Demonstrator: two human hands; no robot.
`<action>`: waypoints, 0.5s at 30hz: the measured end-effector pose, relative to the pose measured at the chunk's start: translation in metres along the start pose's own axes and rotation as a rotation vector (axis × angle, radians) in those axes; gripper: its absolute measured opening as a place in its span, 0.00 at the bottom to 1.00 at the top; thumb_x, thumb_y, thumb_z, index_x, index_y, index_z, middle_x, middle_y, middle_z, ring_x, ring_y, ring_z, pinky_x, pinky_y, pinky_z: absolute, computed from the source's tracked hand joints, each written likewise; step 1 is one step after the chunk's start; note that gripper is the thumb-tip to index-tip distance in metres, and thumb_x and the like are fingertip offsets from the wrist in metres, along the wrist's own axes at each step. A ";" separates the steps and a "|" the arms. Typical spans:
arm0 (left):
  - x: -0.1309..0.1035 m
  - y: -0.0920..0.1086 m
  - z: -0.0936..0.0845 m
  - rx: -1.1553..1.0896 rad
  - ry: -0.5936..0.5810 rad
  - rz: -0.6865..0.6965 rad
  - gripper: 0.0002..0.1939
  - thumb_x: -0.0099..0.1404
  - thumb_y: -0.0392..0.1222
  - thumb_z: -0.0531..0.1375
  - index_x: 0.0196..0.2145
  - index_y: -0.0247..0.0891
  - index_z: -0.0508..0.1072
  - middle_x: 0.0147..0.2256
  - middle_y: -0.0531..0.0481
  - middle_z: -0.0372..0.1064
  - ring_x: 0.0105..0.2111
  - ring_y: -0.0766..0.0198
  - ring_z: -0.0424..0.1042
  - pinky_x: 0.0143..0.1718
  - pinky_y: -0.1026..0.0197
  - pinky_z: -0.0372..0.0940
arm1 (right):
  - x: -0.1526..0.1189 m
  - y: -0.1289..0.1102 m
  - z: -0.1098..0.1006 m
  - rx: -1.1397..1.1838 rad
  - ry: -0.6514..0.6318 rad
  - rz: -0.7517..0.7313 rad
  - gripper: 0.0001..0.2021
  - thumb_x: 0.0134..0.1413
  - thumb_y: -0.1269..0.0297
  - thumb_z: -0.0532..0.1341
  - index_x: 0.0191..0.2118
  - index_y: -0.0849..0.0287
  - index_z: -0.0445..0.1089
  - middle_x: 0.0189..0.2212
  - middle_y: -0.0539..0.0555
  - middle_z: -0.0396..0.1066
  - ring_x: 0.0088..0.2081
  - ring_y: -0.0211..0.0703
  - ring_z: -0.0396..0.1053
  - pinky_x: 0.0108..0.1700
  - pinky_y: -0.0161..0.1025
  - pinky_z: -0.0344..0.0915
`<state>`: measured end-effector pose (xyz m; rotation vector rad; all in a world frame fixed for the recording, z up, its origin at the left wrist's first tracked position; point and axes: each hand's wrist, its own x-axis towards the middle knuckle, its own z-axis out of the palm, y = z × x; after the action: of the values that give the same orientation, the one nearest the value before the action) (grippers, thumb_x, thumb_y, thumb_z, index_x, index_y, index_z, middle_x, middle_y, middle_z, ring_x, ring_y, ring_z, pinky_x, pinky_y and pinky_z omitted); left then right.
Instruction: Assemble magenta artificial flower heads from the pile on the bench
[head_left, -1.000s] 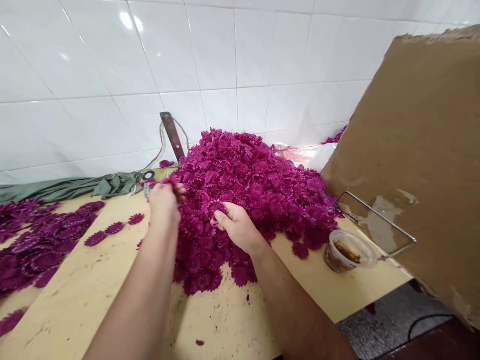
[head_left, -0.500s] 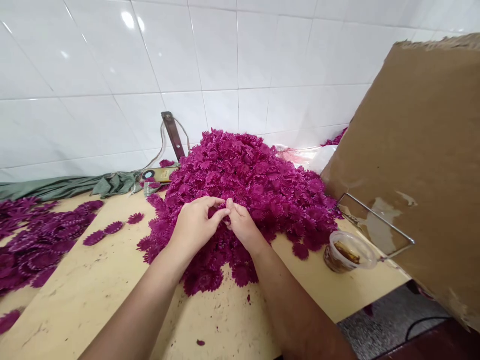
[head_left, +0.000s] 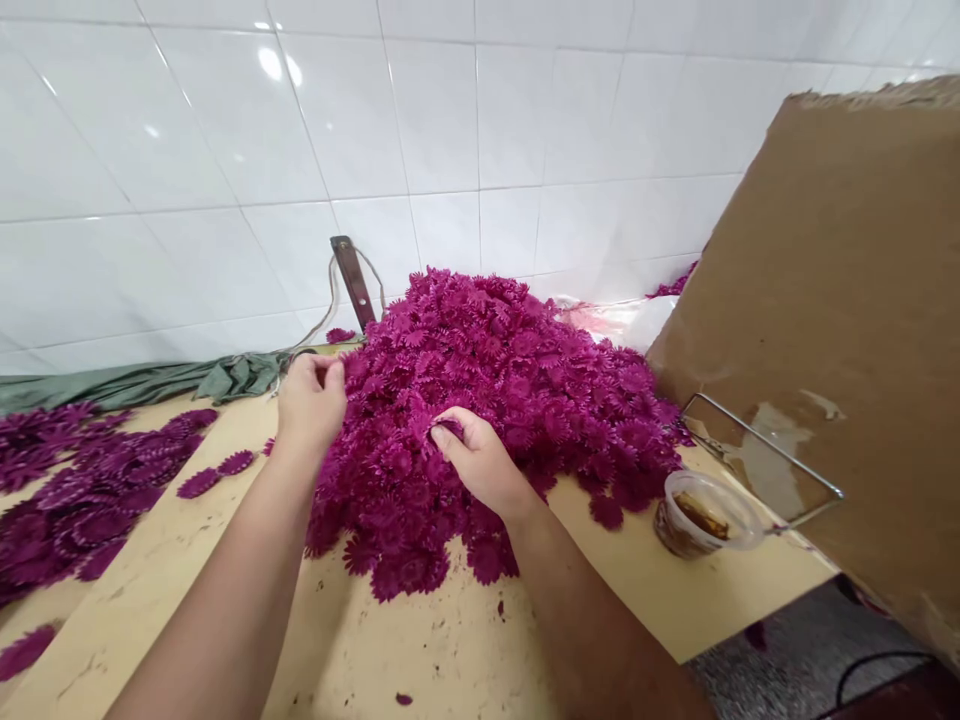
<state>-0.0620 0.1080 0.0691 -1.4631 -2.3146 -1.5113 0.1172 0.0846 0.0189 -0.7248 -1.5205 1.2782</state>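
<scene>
A large heap of magenta flower-shaped pieces (head_left: 495, 350) lies on the pale yellow tabletop (head_left: 427, 660) against the tiled wall. Over the front of the heap, my right hand (head_left: 476, 455) pinches a magenta flower piece (head_left: 448, 427) between thumb and fingers. My left hand (head_left: 313, 400) is raised at the heap's left edge, its thumb and fingertips pressed together; whatever they hold, if anything, is too small to make out. The two hands are apart.
Overlapping magenta flower pieces (head_left: 97, 490) spread at the far left, beside a green cloth (head_left: 142, 383). A clear plastic tub (head_left: 705, 515) with brown contents stands at right, near a wire handle (head_left: 765, 445) and a large cardboard box (head_left: 847, 300).
My hands have parted. My left hand has moved left and up from the middle of the heap; my right hand stays nearly in place, with a flower piece now visible in its fingers.
</scene>
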 end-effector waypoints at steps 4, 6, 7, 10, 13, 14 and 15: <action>-0.016 -0.002 0.000 0.010 -0.147 0.259 0.13 0.48 0.34 0.52 0.33 0.36 0.70 0.35 0.44 0.69 0.42 0.55 0.67 0.47 0.52 0.61 | 0.008 0.010 -0.004 -0.037 0.133 -0.060 0.05 0.45 0.71 0.54 0.30 0.59 0.66 0.29 0.51 0.67 0.34 0.37 0.64 0.42 0.37 0.61; -0.034 0.002 0.000 -0.040 -0.204 0.326 0.14 0.52 0.36 0.52 0.36 0.36 0.71 0.38 0.44 0.70 0.42 0.56 0.68 0.47 0.52 0.61 | 0.008 0.012 -0.004 -0.073 0.164 -0.052 0.06 0.46 0.70 0.53 0.30 0.60 0.66 0.29 0.52 0.68 0.33 0.37 0.65 0.41 0.37 0.62; -0.044 0.006 0.000 -0.079 -0.248 0.355 0.13 0.54 0.38 0.51 0.36 0.37 0.71 0.38 0.45 0.70 0.41 0.57 0.68 0.47 0.53 0.62 | 0.008 0.012 -0.004 -0.115 0.187 -0.045 0.05 0.47 0.69 0.53 0.29 0.60 0.66 0.28 0.52 0.68 0.32 0.38 0.65 0.40 0.37 0.62; -0.070 0.017 0.000 -0.157 -0.373 0.470 0.12 0.58 0.44 0.52 0.36 0.39 0.72 0.37 0.48 0.72 0.38 0.60 0.70 0.45 0.56 0.63 | 0.006 0.011 -0.003 -0.267 0.264 -0.015 0.06 0.48 0.66 0.54 0.26 0.60 0.66 0.25 0.52 0.68 0.29 0.38 0.63 0.36 0.37 0.61; -0.085 0.025 0.004 -0.186 -0.434 0.515 0.13 0.57 0.46 0.55 0.38 0.39 0.72 0.37 0.48 0.72 0.37 0.61 0.70 0.43 0.57 0.64 | 0.005 0.012 -0.003 -0.327 0.304 0.038 0.11 0.50 0.62 0.53 0.21 0.59 0.63 0.19 0.49 0.63 0.24 0.35 0.58 0.31 0.35 0.57; -0.088 0.027 0.006 -0.194 -0.446 0.500 0.14 0.57 0.46 0.56 0.39 0.39 0.72 0.37 0.48 0.72 0.37 0.61 0.71 0.43 0.57 0.65 | 0.006 0.013 -0.003 -0.307 0.312 0.062 0.13 0.51 0.61 0.52 0.20 0.59 0.62 0.18 0.48 0.62 0.23 0.34 0.56 0.30 0.35 0.56; -0.090 0.029 0.008 -0.198 -0.456 0.478 0.15 0.56 0.45 0.56 0.40 0.39 0.72 0.38 0.48 0.72 0.36 0.61 0.71 0.42 0.57 0.65 | 0.007 0.014 -0.004 -0.262 0.315 0.082 0.14 0.51 0.59 0.52 0.19 0.60 0.62 0.17 0.48 0.61 0.23 0.34 0.56 0.29 0.35 0.56</action>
<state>0.0121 0.0551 0.0439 -2.4107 -1.8071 -1.4030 0.1167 0.0956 0.0078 -1.1132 -1.4209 0.9763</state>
